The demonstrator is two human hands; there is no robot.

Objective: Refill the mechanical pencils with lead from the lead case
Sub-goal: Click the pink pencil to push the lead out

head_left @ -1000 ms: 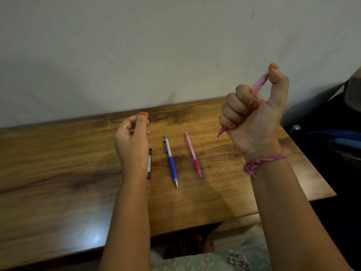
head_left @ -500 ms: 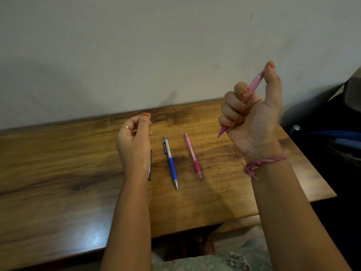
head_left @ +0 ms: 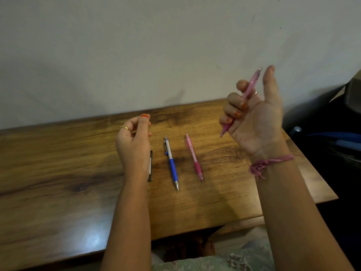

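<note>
Now: R hand (head_left: 254, 118) raised, grip curled round pink pencil (head_left: 246, 92), thumb lifted off. L hand (head_left: 134, 141) loosely curled, holding nothing visible. Blue pencil (head_left: 171, 163), 2nd pink pencil (head_left: 194, 157), lead case (head_left: 150, 166) flat on surface (head_left: 58, 173).

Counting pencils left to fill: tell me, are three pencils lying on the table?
No, only the blue pencil and a pink pencil lie there; the right hand holds another.
</note>
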